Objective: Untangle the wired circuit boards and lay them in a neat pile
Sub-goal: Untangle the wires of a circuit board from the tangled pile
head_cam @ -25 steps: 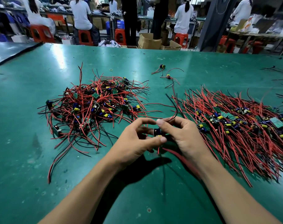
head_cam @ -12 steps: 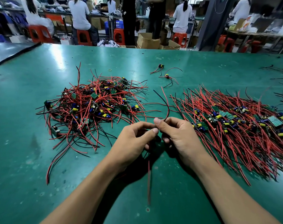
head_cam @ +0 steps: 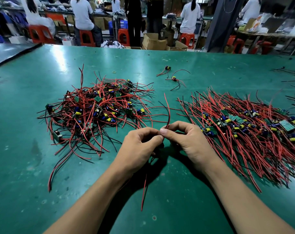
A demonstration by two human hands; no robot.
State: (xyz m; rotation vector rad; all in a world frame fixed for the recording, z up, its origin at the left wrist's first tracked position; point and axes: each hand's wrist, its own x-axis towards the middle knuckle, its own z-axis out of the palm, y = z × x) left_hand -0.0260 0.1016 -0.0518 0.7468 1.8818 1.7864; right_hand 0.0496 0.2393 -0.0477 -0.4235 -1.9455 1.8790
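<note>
Fingers (head_cam: 164, 132) pinching wires (head_cam: 168, 115), tangled heap (head_cam: 99, 112) left

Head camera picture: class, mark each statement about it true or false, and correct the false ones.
1. The left hand and right hand meet, pinching wires. True.
2. A tangled heap lies left of the hands, a combed-out pile right of them. True.
3. The table is red. False: the table is green.
4. Every board is in one of the two piles. False: two loose boards lie apart, farther up the table.
5. A red wire trails from under the hands toward the person. True.
</note>
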